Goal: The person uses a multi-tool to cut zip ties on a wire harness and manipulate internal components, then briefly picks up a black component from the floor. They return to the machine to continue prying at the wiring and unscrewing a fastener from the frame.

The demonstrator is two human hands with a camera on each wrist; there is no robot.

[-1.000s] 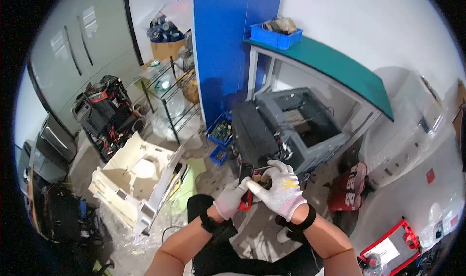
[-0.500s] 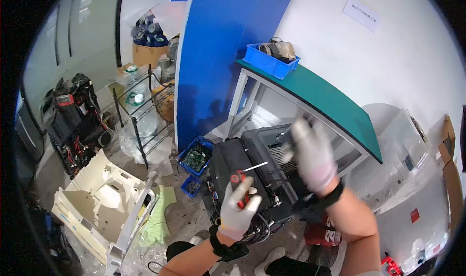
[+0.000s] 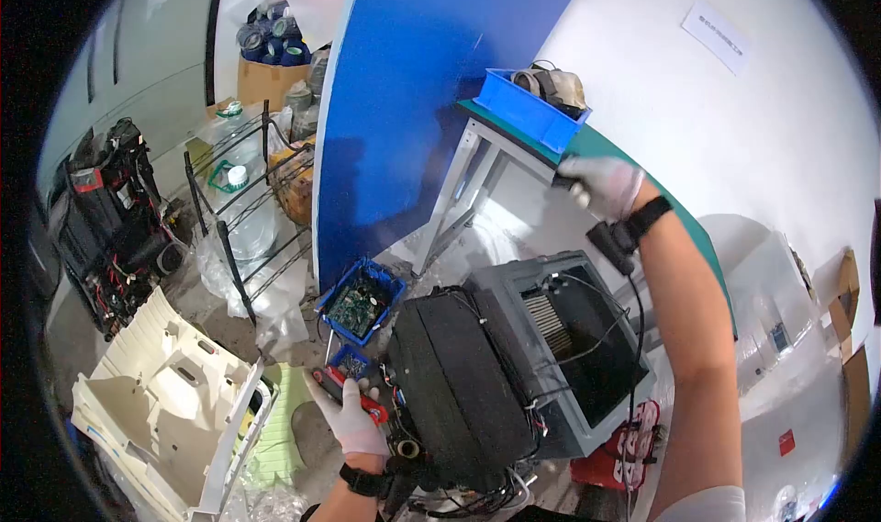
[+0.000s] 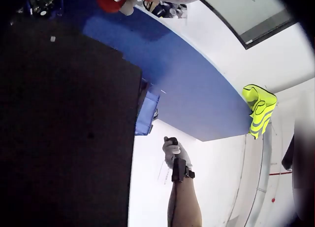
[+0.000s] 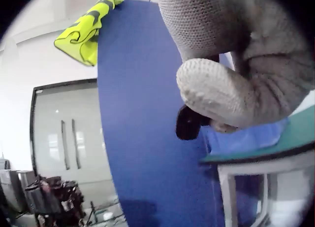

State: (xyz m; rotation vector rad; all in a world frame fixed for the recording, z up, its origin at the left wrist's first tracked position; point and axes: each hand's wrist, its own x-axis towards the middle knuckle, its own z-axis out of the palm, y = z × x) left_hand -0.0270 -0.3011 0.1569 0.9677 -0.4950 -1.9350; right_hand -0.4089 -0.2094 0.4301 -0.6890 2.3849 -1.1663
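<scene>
In the head view my gloved left hand [image 3: 358, 426] grips a red-handled screwdriver [image 3: 374, 408] beside the dark, grey-framed machine unit [image 3: 450, 375] on the floor. Part of the red handle also shows at the top of the left wrist view. Raised near the green table's front edge, my gloved right hand [image 3: 606, 187] curls its fingers round a small black part [image 5: 188, 123]. The glove hides most of that part. The unit's open grey housing [image 3: 587, 338], with loose wires across it, lies below the right hand.
A blue bin [image 3: 532, 109] of parts stands on the green table [image 3: 596, 150]. Two small blue trays, one with circuit boards [image 3: 360, 303], sit on the floor left of the unit. A cream plastic shell [image 3: 165, 384] and a wire rack [image 3: 248, 237] stand further left.
My hands have come apart. The right hand has risen to the right with the black part; the left has moved left and down with the screwdriver. The view has shifted too.
</scene>
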